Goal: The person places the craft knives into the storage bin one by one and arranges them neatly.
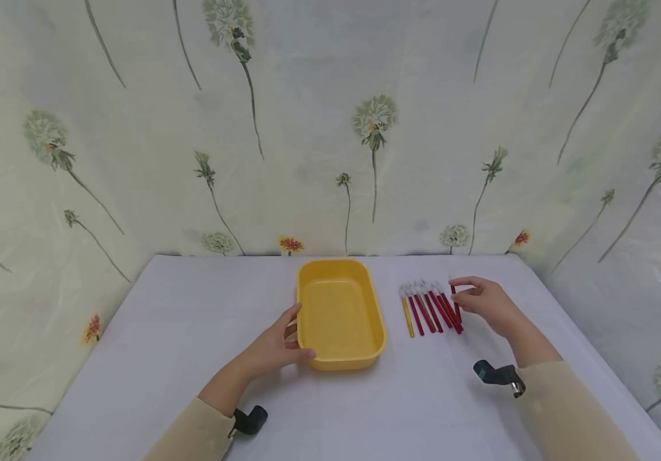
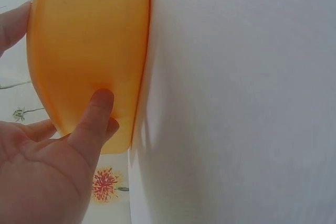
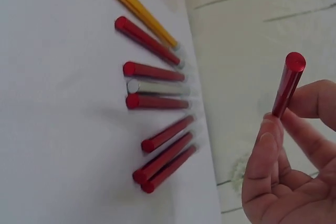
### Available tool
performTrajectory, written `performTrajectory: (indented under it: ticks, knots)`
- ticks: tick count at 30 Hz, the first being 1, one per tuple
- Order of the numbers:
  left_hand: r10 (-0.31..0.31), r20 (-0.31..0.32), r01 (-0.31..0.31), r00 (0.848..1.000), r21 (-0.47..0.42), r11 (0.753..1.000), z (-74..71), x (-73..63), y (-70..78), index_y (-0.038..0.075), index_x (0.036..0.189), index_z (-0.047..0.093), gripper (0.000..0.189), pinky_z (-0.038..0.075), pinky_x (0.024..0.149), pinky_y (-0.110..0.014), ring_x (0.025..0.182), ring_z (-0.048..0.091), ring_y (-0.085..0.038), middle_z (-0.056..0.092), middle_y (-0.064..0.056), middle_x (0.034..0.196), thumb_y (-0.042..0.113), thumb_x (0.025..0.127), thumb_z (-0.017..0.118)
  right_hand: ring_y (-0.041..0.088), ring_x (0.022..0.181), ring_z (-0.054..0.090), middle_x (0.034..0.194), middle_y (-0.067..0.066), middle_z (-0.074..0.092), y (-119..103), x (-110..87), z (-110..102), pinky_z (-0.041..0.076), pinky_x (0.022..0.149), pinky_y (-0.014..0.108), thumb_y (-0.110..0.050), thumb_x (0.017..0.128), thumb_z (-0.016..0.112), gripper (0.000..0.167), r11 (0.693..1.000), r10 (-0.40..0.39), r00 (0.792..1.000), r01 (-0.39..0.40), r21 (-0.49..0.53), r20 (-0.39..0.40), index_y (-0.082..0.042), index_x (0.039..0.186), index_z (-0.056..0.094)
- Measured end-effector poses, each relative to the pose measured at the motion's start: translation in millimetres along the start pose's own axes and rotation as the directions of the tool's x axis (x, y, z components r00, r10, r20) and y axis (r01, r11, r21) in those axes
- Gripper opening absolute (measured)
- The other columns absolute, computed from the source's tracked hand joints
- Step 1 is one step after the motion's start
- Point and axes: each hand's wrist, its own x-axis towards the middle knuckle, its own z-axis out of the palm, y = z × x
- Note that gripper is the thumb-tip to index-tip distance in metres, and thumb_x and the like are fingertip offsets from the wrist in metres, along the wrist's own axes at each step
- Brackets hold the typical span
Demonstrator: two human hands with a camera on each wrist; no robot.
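Note:
My left hand [image 1: 275, 346] holds the yellow tray [image 1: 379, 323] at its near left side. In the left wrist view, fingertips [image 2: 102, 98] press on the tray's outer wall [image 2: 89, 30], and another digit reaches its rim. My right hand [image 1: 489, 306] pinches a slim red stick [image 3: 289, 80] by its upper part, between thumb and fingers. The stick is raised nearly upright at the right end of a row of similar sticks. That row has several red sticks [image 1: 416, 315], one yellow stick [image 1: 408, 317] and one silvery stick [image 3: 157, 87], with whitish tips pointing away.
The sticks lie side by side on the white tabletop [image 1: 209, 307], right of the tray. Behind the table hangs a pale curtain [image 1: 307, 128] printed with dandelions. Small black cameras [image 1: 252, 420] are strapped at both wrists.

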Motion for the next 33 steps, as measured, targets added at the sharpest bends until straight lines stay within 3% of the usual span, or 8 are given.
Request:
performTrajectory:
  ticks: [9, 13, 18, 22, 25, 33]
  knots:
    - [0.005, 0.005, -0.005, 1.000, -0.017, 1.000, -0.3, 0.0, -1.1, 0.020, 0.162, 0.011, 0.110, 0.045, 0.107, -0.045, 0.134, 0.051, -0.033, 0.021, -0.013, 0.165, 0.037, 0.082, 0.084, 0.043, 0.127, 0.052, 0.140, 0.028, 0.052, -28, -15.2, 12, 0.044, 0.107, 0.052, -0.032, 0.101, 0.060, 0.056, 0.991, -0.012, 1.000, 0.012, 0.135, 0.002, -0.006, 0.149, 0.044]
    - [0.001, 0.002, -0.001, 1.000, -0.014, 1.000, -0.6, -0.1, -1.3, 0.021, 0.162, 0.011, 0.111, 0.045, 0.107, -0.045, 0.134, 0.051, -0.032, 0.021, -0.012, 0.165, 0.039, 0.081, 0.084, 0.041, 0.125, 0.053, 0.137, 0.028, 0.053, -41, -22.1, 17, 0.051, 0.100, 0.036, -0.029, 0.102, 0.060, 0.054, 0.978, -0.035, 0.999, 0.033, 0.208, 0.007, -0.005, 0.148, 0.044]
    - [0.008, 0.006, -0.007, 1.000, -0.022, 1.000, -0.7, -0.9, -0.9, 0.019, 0.162, 0.010, 0.110, 0.044, 0.107, -0.044, 0.135, 0.050, -0.033, 0.019, -0.013, 0.165, 0.036, 0.082, 0.084, 0.024, 0.111, 0.059, 0.134, 0.026, 0.053, -55, -28.2, 24, 0.053, 0.088, 0.019, -0.024, 0.102, 0.060, 0.052, 0.961, -0.062, 0.998, 0.056, 0.270, 0.011, -0.004, 0.147, 0.044]
    - [0.011, 0.008, -0.011, 1.000, -0.027, 1.000, -0.5, -1.1, -0.1, 0.019, 0.162, 0.010, 0.109, 0.045, 0.107, -0.044, 0.135, 0.050, -0.033, 0.018, -0.013, 0.165, 0.034, 0.083, 0.083, 0.015, 0.104, 0.060, 0.129, 0.022, 0.056, -67, -32.2, 31, 0.054, 0.092, 0.024, -0.022, 0.102, 0.060, 0.051, 0.945, -0.074, 0.997, 0.059, 0.321, 0.035, -0.003, 0.146, 0.045]
    - [0.010, 0.008, -0.010, 1.000, -0.023, 1.000, -0.3, -1.5, 0.2, 0.019, 0.162, 0.010, 0.109, 0.045, 0.106, -0.043, 0.135, 0.050, -0.033, 0.018, -0.013, 0.165, 0.034, 0.083, 0.084, 0.018, 0.106, 0.060, 0.126, 0.016, 0.058, -76, -34.8, 38, 0.053, 0.094, 0.027, -0.022, 0.101, 0.061, 0.050, 0.942, -0.073, 0.996, 0.052, 0.331, 0.050, -0.005, 0.146, 0.046]
    - [0.015, 0.016, -0.014, 1.000, -0.042, 0.999, -0.8, -3.1, 1.7, 0.019, 0.162, 0.010, 0.110, 0.046, 0.106, -0.043, 0.135, 0.050, -0.034, 0.017, -0.014, 0.165, 0.035, 0.083, 0.084, 0.028, 0.111, 0.061, 0.126, 0.017, 0.060, -98, -33.5, 61, 0.053, 0.096, 0.029, -0.022, 0.099, 0.065, 0.052, 0.923, -0.040, 0.995, 0.003, 0.386, 0.087, -0.007, 0.146, 0.047]
